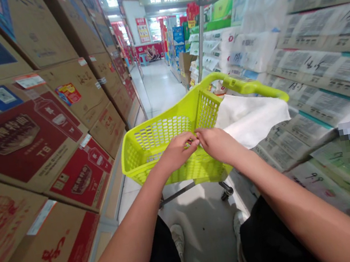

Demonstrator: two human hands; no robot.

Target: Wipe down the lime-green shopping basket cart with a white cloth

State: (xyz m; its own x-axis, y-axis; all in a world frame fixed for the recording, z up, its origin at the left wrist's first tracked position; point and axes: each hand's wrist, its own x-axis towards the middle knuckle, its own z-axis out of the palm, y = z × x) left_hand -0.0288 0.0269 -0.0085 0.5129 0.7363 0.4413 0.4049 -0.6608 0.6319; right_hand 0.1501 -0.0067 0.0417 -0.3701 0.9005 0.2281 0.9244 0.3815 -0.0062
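Note:
A lime-green shopping cart point(131, 172) with a perforated basket stands sideways in front of me. Above its near rim, my left hand point(180, 149) and my right hand point(214, 143) meet, fingertips bent inward and almost touching. Both hands are closed; a small dark-reddish bit shows between the fingers, too small to name. Over the cart's handle end, to the right of my right hand, drapes a white cloth point(251, 116). The part of the basket behind my hands is hidden.
Stacked cardboard cartons point(24, 134) line the left side. On the right, shelves hold packs with handwritten prices point(314, 63). A grey metal pole point(202, 41) rises behind the cart. Between them the tiled aisle point(158, 80) runs back. My shoes point(178, 237) are below the cart.

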